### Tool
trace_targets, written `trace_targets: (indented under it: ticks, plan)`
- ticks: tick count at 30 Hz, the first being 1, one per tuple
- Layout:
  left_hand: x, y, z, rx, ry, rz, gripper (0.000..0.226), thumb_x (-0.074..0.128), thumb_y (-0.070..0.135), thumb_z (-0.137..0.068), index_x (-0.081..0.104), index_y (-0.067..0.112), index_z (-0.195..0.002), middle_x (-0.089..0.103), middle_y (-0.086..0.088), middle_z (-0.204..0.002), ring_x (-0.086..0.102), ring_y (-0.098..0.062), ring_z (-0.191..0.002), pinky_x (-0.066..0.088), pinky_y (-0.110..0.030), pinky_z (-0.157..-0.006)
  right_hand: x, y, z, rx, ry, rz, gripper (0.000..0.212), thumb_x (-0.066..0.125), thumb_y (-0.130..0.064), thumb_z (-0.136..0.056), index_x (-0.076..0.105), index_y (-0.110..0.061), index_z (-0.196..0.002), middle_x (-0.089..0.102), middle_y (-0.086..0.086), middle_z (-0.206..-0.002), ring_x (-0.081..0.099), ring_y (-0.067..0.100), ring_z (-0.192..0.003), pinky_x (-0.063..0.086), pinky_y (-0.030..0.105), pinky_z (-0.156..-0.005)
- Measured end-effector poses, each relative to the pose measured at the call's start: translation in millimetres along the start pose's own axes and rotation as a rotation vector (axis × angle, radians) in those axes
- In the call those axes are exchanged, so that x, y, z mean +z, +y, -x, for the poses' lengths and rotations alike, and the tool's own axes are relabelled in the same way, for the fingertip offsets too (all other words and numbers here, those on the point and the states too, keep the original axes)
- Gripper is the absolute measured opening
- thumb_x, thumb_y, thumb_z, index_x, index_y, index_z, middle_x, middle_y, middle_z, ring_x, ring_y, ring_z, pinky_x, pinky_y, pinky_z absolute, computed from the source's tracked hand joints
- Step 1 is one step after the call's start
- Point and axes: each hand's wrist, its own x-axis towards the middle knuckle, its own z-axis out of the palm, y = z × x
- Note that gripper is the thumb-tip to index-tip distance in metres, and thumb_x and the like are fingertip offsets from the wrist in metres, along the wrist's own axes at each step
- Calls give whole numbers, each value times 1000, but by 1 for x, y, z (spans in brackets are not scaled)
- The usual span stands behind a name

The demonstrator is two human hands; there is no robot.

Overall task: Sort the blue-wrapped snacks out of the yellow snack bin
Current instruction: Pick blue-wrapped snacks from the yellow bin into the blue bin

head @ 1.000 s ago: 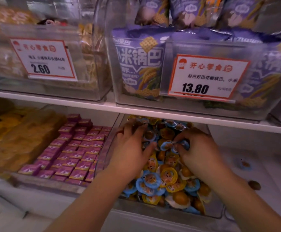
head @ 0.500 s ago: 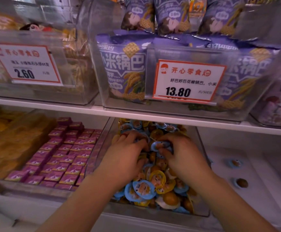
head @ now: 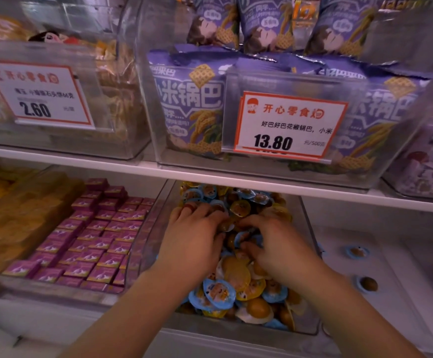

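While white shelves (head: 210, 174) hold clear bins (head: 311, 228), both hands (head: 236, 244) dig among snacks (head: 219, 293), grip unclear.

Two bare forearms with no sleeves, watch or bracelet lead to the left hand (head: 193, 244) and right hand (head: 278, 248). A red ring (head: 189, 207) circles one left-hand finger, on the side farthest from the right hand.
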Motion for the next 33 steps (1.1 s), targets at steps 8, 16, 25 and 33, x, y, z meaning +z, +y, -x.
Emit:
trace_targets:
  ticks: [8, 16, 25, 33]
  plan:
    - [-10, -15, -5, -351, 106, 727, 18, 72, 27, -87, 71, 26, -104, 74, 8, -83, 70, -6, -76, 52, -25, -63, -6, 2, -10, 153, 232, -395, 27, 82, -26, -79, 73, -27, -105, 65, -15, -96, 62, 5, -92, 40, 1, -71]
    - [-17, 3, -5, -332, 82, 836, 19, 71, 16, -87, 71, 29, -99, 74, 9, -83, 70, -5, -77, 50, -19, -63, -11, 8, 0, 219, 212, -1236, 48, 84, -30, -66, 74, -13, -110, 76, 6, -106, 72, 25, -100, 52, 50, -98]
    - [5, 7, 4, 56, -103, 200, 45, 61, 39, -89, 53, 33, -133, 56, 6, -124, 54, -22, -109, 46, -34, -87, -7, -6, 8, 83, 312, -235, 23, 76, -27, -83, 69, -26, -105, 63, -10, -99, 61, 13, -100, 45, 22, -81]
    - [-2, 2, -3, -189, 103, 526, 14, 64, 27, -90, 69, 28, -103, 71, 10, -85, 67, -6, -80, 52, -24, -64, -13, -6, 9, 91, 362, -381, 21, 82, -31, -77, 69, -37, -93, 60, -27, -85, 61, -1, -87, 42, 4, -72]
